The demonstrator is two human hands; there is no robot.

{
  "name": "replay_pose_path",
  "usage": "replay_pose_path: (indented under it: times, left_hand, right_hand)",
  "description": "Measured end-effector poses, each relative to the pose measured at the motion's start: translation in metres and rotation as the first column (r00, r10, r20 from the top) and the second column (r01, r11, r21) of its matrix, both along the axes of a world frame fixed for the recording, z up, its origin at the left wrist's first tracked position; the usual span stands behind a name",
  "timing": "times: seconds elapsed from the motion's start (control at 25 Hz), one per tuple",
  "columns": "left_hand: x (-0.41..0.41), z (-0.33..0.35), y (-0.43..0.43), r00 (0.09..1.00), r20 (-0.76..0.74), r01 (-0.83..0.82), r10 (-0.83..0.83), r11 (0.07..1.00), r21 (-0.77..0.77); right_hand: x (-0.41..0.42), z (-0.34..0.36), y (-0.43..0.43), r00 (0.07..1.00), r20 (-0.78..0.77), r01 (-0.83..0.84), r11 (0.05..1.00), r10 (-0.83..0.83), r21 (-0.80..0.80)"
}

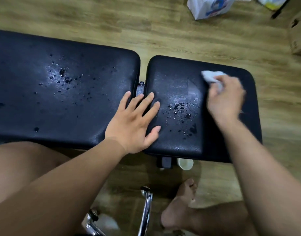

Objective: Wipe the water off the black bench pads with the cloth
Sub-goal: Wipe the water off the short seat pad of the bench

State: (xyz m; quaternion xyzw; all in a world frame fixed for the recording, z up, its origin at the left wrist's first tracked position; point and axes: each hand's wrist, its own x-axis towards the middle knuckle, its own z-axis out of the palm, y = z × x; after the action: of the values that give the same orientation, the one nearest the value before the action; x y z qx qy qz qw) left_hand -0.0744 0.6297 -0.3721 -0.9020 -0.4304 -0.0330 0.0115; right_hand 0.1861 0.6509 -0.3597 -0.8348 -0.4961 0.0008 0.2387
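Note:
Two black bench pads lie side by side with a narrow gap between them. The long left pad (64, 92) is speckled with water drops around its middle. The shorter right pad (173, 137) has a cluster of drops near its centre. My right hand (226, 99), blurred, grips a pale grey cloth (212, 78) against the right pad's far right part. My left hand (134, 121) rests flat with spread fingers across the gap, palm on the left pad and fingertips on the right pad.
Wooden floor surrounds the bench. A white paper cup (185, 164) stands on the floor under the right pad's near edge. A white bag (209, 7) lies at the far right. Chrome chair legs (146, 210) and my bare foot (180, 206) are below.

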Motion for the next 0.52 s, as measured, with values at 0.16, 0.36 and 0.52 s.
replay_pose_path:
  times: [0.16,0.36,0.52]
  left_hand:
    - [0.0,0.0,-0.001,0.999,0.045,-0.004,0.004,1.0,-0.001]
    - [-0.003,-0.002,-0.001,0.999,0.029,-0.023,0.022,0.999,0.024]
    - [-0.002,-0.002,0.001,1.0,0.026,-0.013,0.012,1.0,0.023]
  right_hand:
    - [-0.12,-0.003,0.04,0.862,-0.125,-0.497,0.868,0.491,-0.017]
    - [0.008,-0.005,0.035,0.883,0.118,-0.442,0.89,0.454,-0.115]
    - [0.102,0.006,0.013,0.994,0.108,0.006,0.988,0.011,-0.155]
